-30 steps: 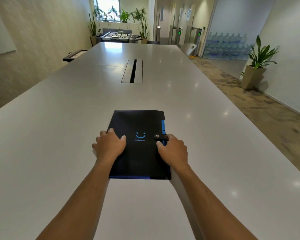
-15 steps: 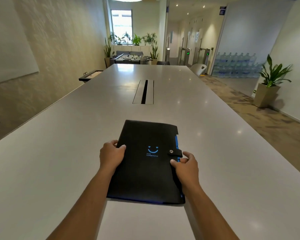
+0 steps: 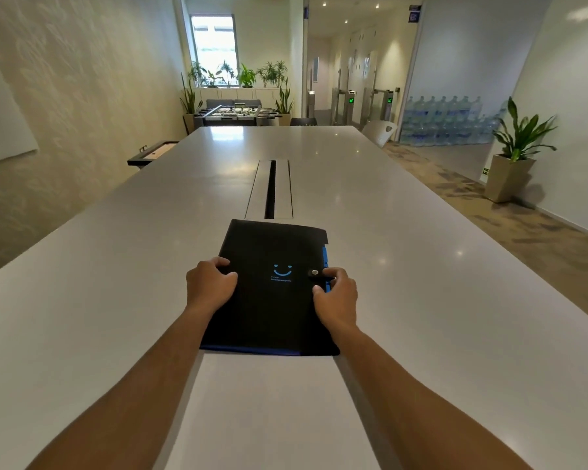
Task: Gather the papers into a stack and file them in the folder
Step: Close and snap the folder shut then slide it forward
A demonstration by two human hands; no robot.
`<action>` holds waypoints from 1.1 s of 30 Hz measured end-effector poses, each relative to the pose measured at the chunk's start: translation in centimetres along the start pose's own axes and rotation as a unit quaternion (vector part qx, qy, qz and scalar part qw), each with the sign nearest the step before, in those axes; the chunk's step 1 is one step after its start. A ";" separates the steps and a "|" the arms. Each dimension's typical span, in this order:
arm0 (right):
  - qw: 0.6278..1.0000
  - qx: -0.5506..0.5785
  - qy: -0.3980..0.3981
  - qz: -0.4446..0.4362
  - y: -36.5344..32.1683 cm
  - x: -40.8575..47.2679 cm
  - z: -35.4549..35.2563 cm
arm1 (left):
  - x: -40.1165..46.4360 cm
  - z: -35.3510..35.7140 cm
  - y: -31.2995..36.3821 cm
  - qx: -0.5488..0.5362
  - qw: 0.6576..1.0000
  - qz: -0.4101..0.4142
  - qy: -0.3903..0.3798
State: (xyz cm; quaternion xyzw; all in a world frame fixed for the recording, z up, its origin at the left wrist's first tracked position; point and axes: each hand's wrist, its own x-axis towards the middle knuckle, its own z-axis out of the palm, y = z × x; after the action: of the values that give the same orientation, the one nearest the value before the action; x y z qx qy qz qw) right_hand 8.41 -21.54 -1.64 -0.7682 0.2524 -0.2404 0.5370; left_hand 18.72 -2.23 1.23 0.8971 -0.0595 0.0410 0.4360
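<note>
A black folder (image 3: 270,300) with a blue smile logo lies closed on the long white table (image 3: 421,300), its snap strap fastened at the right edge. My left hand (image 3: 209,288) grips the folder's left edge, fingers curled onto the cover. My right hand (image 3: 336,295) holds the right edge just below the strap, fingers around blue tabs that stick out there. No loose papers show; whatever is inside the folder is hidden.
A cable slot (image 3: 270,189) runs down the table's middle just beyond the folder. A potted plant (image 3: 515,157) stands on the floor at right. A white chair (image 3: 381,130) sits at the far right corner, a foosball table (image 3: 235,113) beyond.
The view has tilted up, showing more of the room. My right hand moved from pressing the snap strap to gripping the folder's right edge; my left hand shifted from flat on the cover to its left edge.
</note>
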 end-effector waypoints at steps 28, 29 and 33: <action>0.968 -0.213 -0.034 -0.127 2.1 5.8 2.8 | 6.1 2.4 -3.6 0.097 0.991 0.084 -0.044; 0.970 -0.207 -0.032 -0.126 2.3 4.9 2.5 | 4.9 2.5 -4.2 0.098 0.990 0.092 -0.036; 0.932 -0.312 -0.079 -0.168 3.4 2.0 1.9 | 2.0 3.4 -6.3 0.192 0.973 0.128 -0.018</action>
State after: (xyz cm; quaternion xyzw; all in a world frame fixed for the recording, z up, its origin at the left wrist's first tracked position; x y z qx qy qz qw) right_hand 10.69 -22.46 -5.26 -0.9449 0.1385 -0.1751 0.2395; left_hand 21.71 -1.20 -5.50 0.9496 -0.1727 0.0904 0.2456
